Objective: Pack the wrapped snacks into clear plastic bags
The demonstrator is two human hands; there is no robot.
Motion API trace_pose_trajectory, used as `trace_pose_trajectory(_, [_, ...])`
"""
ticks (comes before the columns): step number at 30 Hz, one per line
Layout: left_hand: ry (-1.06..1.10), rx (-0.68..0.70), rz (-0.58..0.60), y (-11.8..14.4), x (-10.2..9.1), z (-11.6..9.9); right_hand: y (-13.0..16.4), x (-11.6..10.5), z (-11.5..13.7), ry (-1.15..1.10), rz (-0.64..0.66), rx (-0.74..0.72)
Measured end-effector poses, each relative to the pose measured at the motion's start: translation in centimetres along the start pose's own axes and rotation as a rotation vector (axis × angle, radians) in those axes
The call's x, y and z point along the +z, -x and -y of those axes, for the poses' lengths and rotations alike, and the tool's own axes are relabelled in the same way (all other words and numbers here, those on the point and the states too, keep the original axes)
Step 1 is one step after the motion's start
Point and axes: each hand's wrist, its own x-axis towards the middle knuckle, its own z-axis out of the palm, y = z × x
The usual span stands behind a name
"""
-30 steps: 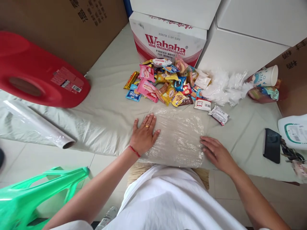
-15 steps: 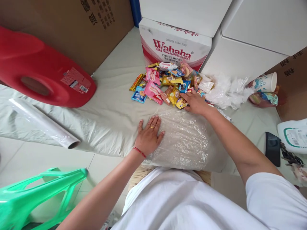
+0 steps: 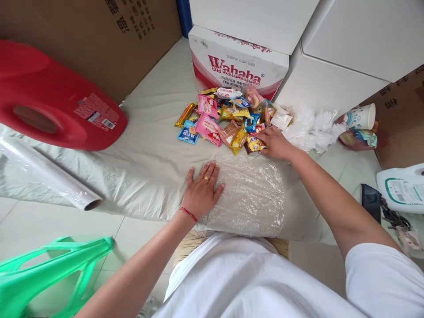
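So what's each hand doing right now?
Left hand: open, resting on clear plastic film.
Right hand: at a yellow snack packet; grip can't be told.

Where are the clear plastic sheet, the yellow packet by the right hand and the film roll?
Clear plastic sheet (image 3: pixel 248 198): head view, its crinkled middle.
Yellow packet (image 3: pixel 256 144): head view, its printed face.
Film roll (image 3: pixel 49 174): head view, its side, halfway along.

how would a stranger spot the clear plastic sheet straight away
Find the red-and-white Wahaha box at the back, then the snack pile in front of it. Nearer the camera lies the clear plastic sheet, the left hand at its edge. It is spread flat and shiny, unlike the crumpled plastic beside that pile.
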Motion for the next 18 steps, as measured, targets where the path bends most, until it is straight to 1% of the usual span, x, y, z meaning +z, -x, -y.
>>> trace_pose_trajectory(2, [0.003,0.005,-0.003,0.0,0.0,0.0,-0.7,-0.4,0.4,0.033,0.07,-0.012])
trace_pose_trajectory(6, [0.005,0.004,-0.004,0.0,0.1,0.0,-1.7,-1.9,1.0,0.069,0.133,-0.08])
trace_pose_trajectory(8, [0.001,0.002,-0.006,0.0,0.1,0.0,-2.1,-2.2,1.4,0.109,0.172,-0.104])
trace_pose_trajectory(11, [-0.003,0.002,-0.009,0.0,0.2,0.0,-2.3,-2.0,2.3,0.166,0.196,-0.106])
trace_pose_trajectory(14, [-0.007,0.003,-0.007,0.1,0.3,0.0,-1.8,-1.5,3.1,0.18,0.194,-0.101])
trace_pose_trajectory(18, [-0.018,0.007,-0.008,0.2,0.4,0.1,-0.6,-1.0,3.5,0.127,0.164,-0.013])
